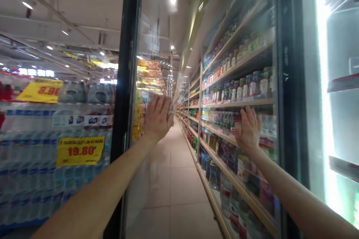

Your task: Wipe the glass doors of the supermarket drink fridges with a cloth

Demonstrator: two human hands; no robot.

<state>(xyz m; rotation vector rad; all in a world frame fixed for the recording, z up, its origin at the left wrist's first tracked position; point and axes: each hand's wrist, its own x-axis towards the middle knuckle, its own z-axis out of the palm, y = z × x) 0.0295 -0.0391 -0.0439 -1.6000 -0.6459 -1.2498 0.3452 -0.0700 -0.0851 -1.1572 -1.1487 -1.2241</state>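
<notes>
A glass door with a dark frame stands swung out in front of me. My left hand is raised against the left part of the pane, its fingers pointing up and lying flat; whether anything thin is under the palm is hidden. Lower on the right part of the pane, my right hand is held up with the fingers stretched and slightly apart, and nothing shows in it. Both hands appear to touch the glass, though exact contact is hard to make out. Bottles and shelves show in or through the pane behind them.
Stacked packs of bottled water with yellow price signs stand at the left. Beyond the pane, a tiled aisle runs alongside shelves of drink bottles. A brightly lit cooler interior with shelf edges is at the right.
</notes>
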